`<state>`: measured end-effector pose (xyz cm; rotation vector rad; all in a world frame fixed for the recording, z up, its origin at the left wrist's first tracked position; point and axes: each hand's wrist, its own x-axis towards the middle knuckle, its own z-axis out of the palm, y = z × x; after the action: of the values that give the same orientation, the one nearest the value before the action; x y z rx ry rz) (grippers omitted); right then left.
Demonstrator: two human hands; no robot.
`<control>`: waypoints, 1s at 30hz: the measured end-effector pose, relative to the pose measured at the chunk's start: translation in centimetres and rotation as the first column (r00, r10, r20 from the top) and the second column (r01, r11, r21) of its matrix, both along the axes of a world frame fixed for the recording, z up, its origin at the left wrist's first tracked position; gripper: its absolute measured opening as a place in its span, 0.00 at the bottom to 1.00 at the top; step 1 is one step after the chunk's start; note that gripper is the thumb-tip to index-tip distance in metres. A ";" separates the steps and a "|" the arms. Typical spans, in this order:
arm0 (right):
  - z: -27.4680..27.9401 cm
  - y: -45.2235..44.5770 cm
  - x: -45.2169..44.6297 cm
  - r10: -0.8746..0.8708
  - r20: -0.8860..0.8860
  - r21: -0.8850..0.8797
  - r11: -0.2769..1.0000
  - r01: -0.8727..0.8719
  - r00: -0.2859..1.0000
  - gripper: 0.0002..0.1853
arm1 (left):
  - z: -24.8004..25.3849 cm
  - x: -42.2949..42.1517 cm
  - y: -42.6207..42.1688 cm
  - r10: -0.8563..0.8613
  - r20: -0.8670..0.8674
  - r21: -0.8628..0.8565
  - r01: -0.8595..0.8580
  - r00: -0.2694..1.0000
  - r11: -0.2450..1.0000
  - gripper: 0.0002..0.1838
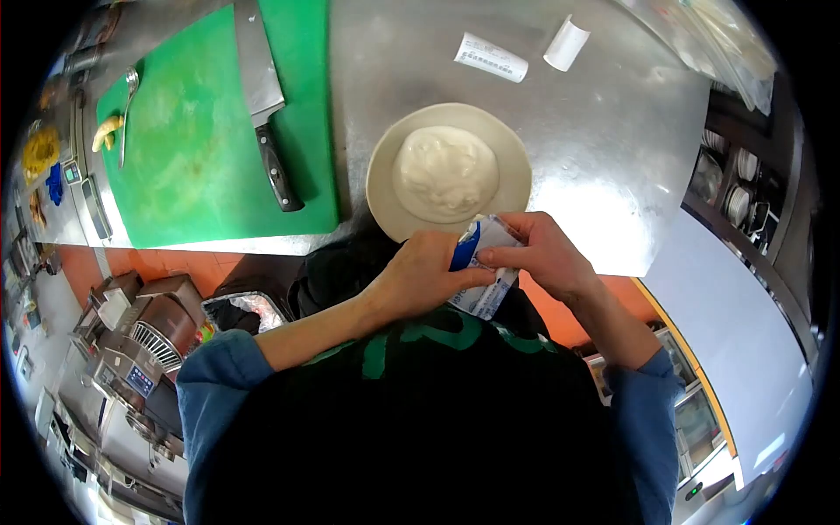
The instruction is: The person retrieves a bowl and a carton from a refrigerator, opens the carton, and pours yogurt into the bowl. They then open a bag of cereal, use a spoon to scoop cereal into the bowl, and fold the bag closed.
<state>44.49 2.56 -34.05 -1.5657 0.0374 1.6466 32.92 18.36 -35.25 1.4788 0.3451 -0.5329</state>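
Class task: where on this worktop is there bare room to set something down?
Bare steel lies right of the bowl and between the papers and the board. The board is bare between spoon and knife. Crowded: the bowl's near side, where left hand and right hand hold the packet.

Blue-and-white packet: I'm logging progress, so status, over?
Left hand and right hand hold packet. Bowl just beyond, white creamy mass inside. Knife well clear, left.

Single head-worn wide-angle camera, facing forward and down, near the steel counter (604,118)
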 end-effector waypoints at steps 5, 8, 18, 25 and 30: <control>-0.5 1.3 -0.4 0.008 0.011 0.013 1.000 -0.008 1.000 0.11 | -0.5 -0.3 0.5 -0.069 -0.079 -0.075 0.063 0.994 0.995 0.16; -0.3 1.7 -0.5 0.055 0.024 -0.060 0.997 -0.054 0.998 0.10 | -0.7 -0.6 0.3 -0.011 -0.041 -0.091 0.007 0.999 0.996 0.17; -0.9 2.0 -0.6 0.017 0.003 -0.132 0.991 -0.017 1.000 0.13 | -0.5 0.0 0.5 -0.139 -0.082 0.063 0.144 0.987 0.988 0.17; -1.7 2.3 -0.8 -0.089 -0.009 -0.139 0.986 0.087 0.996 0.15 | -0.5 0.0 0.6 -0.058 0.035 0.133 0.053 0.998 0.990 0.18; -1.7 2.1 0.9 -0.037 0.163 -0.091 0.994 0.053 0.986 0.16 | 1.3 1.0 2.8 0.155 -0.264 -0.198 -0.211 0.952 0.957 0.20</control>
<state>45.42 4.68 -35.72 -1.7532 0.0664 1.4976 33.94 21.19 -33.91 1.1498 0.5935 -0.5856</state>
